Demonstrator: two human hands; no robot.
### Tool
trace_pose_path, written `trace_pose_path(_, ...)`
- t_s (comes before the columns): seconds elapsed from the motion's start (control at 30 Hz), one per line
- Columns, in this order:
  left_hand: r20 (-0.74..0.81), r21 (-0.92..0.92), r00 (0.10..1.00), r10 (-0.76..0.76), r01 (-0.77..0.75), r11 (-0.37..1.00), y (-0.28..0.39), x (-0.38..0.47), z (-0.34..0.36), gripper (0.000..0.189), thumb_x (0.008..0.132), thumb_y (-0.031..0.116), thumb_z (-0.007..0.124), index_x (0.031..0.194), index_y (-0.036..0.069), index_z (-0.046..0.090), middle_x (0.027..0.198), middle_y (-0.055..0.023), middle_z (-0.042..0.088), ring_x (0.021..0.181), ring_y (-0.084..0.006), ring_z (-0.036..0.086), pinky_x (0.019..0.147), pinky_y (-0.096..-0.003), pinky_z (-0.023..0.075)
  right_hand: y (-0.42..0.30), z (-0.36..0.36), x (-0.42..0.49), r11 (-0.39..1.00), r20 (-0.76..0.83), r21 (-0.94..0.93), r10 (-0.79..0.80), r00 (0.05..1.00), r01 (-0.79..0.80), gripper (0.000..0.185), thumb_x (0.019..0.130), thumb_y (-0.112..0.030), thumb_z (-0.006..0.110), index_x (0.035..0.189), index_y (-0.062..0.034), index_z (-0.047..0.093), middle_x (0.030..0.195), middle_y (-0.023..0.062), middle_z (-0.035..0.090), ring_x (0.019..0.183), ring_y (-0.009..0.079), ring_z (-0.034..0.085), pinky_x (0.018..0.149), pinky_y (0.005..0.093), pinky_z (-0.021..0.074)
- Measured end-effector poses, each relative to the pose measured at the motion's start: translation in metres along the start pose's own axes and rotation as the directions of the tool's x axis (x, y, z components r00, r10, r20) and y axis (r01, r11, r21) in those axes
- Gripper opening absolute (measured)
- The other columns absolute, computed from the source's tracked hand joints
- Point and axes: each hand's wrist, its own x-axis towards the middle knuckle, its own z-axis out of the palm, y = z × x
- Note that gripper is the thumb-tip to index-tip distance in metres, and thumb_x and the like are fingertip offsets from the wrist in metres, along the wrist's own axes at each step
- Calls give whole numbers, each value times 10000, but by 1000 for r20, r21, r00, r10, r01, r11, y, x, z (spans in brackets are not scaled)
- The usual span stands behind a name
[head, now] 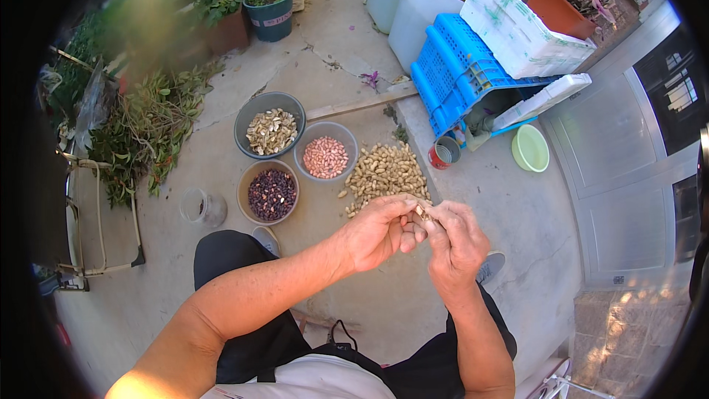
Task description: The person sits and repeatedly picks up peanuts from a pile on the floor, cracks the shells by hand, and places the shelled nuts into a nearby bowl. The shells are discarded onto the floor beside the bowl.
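Between the fingertips of both hands is a peanut shell that looks cracked apart. My left hand pinches it from the left, and my right hand grips it from the right. Just beyond them lies a heap of unshelled peanuts on the concrete. A clear plastic bowl with pink peanut kernels stands left of the heap. Dark purple kernels fill part of a beige bowl. Behind it, a dark grey basin has empty peanut shells in it.
A clear plastic jar stands at the left. At the right are a red tin can, a pale green bowl and a tipped blue crate under a foam box. Cut leafy branches lie at the far left.
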Motion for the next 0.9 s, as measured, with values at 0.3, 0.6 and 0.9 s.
trace_pose_path(0.3,1,-36,1000,20,-20,999,1,-1,7,209,1014,166,548,1048,-20,636,867,-81,632,734,-187,640,621,-305,513,-4,-1,-1,999,-12,18,-28,1000,29,198,906,102,627,1087,36,672,965,133,638,665,154,670,563,291,537)
trace_pose_path(0.6,-67,38,998,-13,15,999,-5,-1,2,181,1018,153,544,966,6,634,830,-62,626,707,-185,624,622,-317,517,5,10,-15,983,-23,-182,2,1000,-7,188,861,1,712,1047,0,684,906,139,623,670,249,672,547,355,532)
trace_pose_path(0.9,-139,163,989,-58,81,983,-7,-1,-2,389,1071,343,497,1038,-10,657,911,-73,654,785,-170,637,667,-321,575,7,6,-15,897,103,-428,167,981,-107,94,830,-70,696,901,-37,644,844,140,630,621,314,635,534,415,498)
